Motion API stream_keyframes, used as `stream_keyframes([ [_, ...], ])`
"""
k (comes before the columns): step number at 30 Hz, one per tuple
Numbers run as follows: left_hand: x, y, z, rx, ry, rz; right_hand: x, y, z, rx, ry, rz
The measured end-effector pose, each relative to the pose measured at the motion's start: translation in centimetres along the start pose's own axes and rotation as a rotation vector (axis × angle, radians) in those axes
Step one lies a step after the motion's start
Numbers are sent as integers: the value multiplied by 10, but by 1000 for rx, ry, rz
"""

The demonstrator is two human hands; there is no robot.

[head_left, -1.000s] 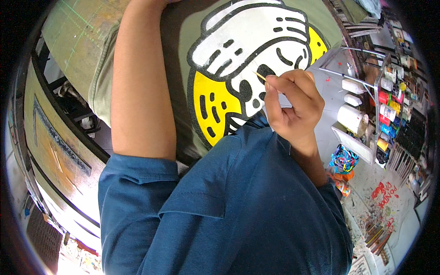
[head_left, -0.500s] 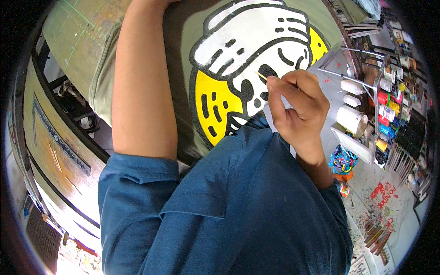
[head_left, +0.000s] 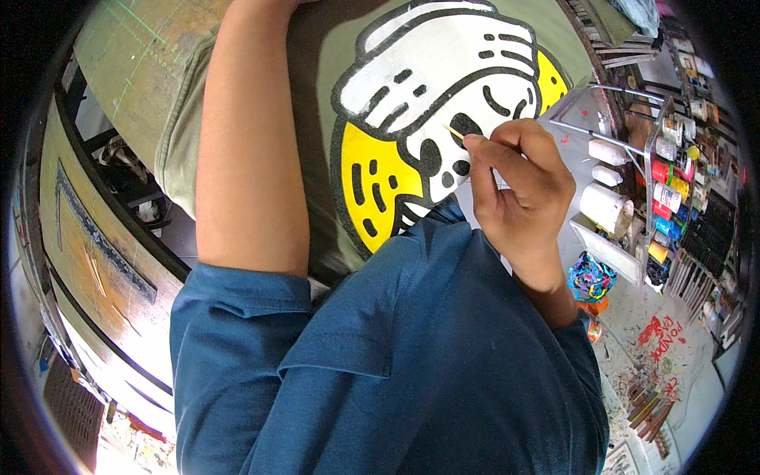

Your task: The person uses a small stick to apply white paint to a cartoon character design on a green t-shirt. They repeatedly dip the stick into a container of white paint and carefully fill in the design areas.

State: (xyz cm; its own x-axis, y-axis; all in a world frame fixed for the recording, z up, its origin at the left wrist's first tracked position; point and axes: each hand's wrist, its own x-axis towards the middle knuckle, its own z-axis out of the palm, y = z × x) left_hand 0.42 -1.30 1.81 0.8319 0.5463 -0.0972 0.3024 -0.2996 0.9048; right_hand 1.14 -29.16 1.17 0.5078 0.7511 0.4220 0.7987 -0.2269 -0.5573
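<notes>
"How's that toothpick (head_left: 454, 133) held?"
"The right hand (head_left: 522, 186) pinches its rear end between fingers (head_left: 492, 153), probably leaving the tip free and visible. It's over the cartoon print (head_left: 435, 104); I can't tell if they touch."
"Pointing where?"
"Its long axis slants up-left, tip toward the print's white hat (head_left: 434, 57)."
"Left hand (head_left: 299, 1)?"
"Mostly cut off beyond the print's upper left; finger state unclear."

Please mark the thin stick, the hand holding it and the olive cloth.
Thin stick (head_left: 455, 132), head view: middle of its exposed length.
Right hand (head_left: 530, 194), head view: middle of the hand.
Olive cloth (head_left: 317, 154), head view: plain unprinted part.
</notes>
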Motion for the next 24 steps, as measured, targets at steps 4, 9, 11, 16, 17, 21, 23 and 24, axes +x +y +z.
stream_keyframes([
  [4, -1, 2, 0, -17, 6, -10, 1, -1, -1, 2, 15, 2],
  [9, 5, -8, 0, -63, -19, 36, -2, 7, -5, 66, -11, -3],
  [11, 5, -8, 0, -74, -23, 34, -4, 7, -7, 106, 10, 13],
  [16, 0, -6, -1, 23, 6, 122, -8, 5, 2, 169, 95, 67],
  [17, 3, -10, 0, -25, -14, 122, -8, 3, 4, 180, 104, 85],
  [21, 13, -20, 1, -134, -59, 124, -15, 3, 13, 237, 117, 154],
  [23, 14, -19, 1, -117, -56, 121, -19, 4, 16, 175, 113, 151],
  [24, 16, -20, 0, -93, -50, 118, -20, 4, 16, 143, 111, 151],
])
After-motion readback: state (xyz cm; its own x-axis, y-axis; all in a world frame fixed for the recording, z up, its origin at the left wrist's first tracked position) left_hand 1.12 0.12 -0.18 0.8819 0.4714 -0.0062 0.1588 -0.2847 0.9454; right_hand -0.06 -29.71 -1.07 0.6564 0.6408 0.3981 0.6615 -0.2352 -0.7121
